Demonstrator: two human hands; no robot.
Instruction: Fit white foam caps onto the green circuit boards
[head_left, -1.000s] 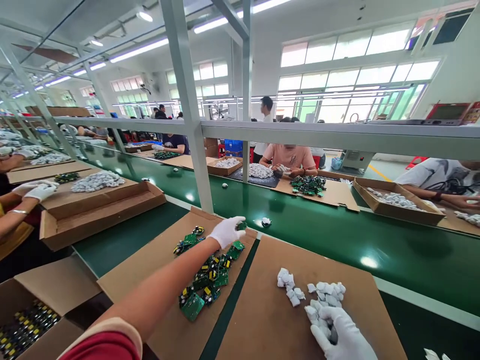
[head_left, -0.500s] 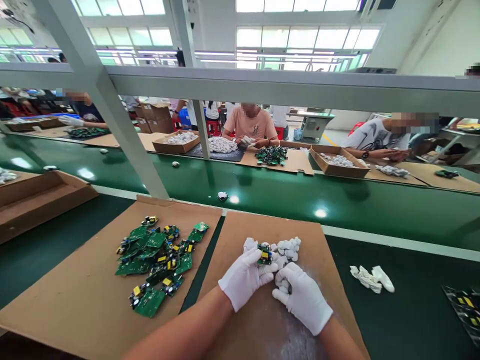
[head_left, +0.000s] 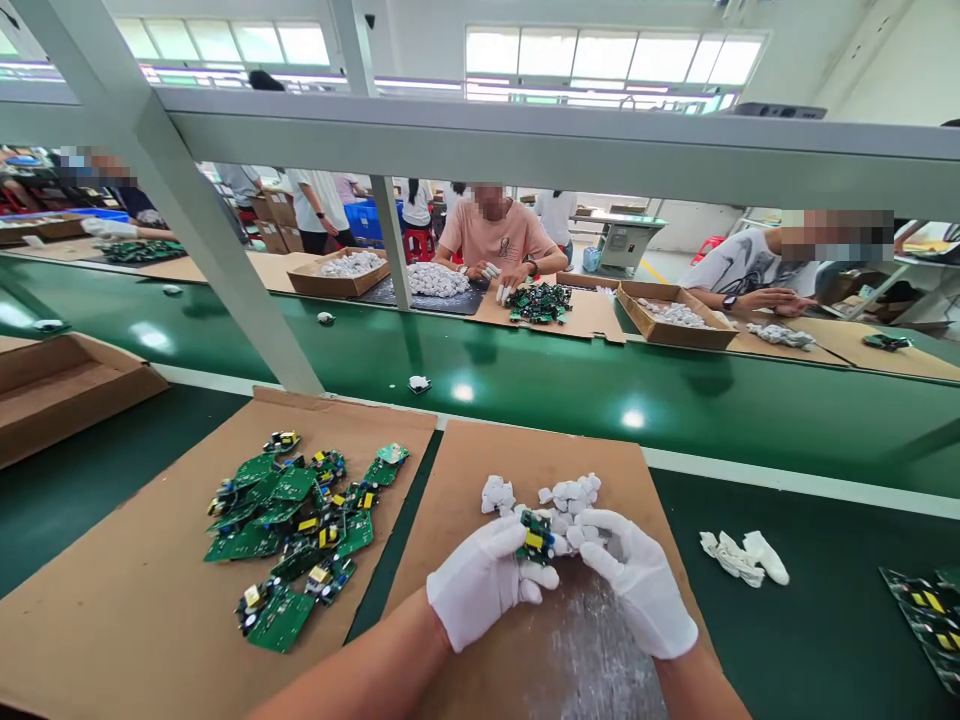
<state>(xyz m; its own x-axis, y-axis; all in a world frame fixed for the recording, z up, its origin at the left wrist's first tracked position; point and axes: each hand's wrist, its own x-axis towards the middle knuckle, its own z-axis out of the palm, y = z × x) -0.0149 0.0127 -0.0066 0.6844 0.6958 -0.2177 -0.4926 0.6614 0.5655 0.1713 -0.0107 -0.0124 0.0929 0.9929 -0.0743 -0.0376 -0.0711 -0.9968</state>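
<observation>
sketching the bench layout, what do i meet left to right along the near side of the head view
Cardboard tray, pile of green circuit boards, left hand, right hand, crumpled white pieces, boards at the right edge.

A gloved left hand (head_left: pixel 484 575), stretched over the pile of circuit boards (head_left: pixel 289 490) a second ago, now holds one board (head_left: pixel 535 540) above the neighboring cardboard (head_left: pixel 454 480), near the right hand (head_left: pixel 645 580). Across the belt (head_left: pixel 525 390), a co-worker (head_left: pixel 487 235) has moved a hand to another heap (head_left: pixel 541 304), while a white-topped piece (head_left: pixel 419 384) has traveled left.
</observation>
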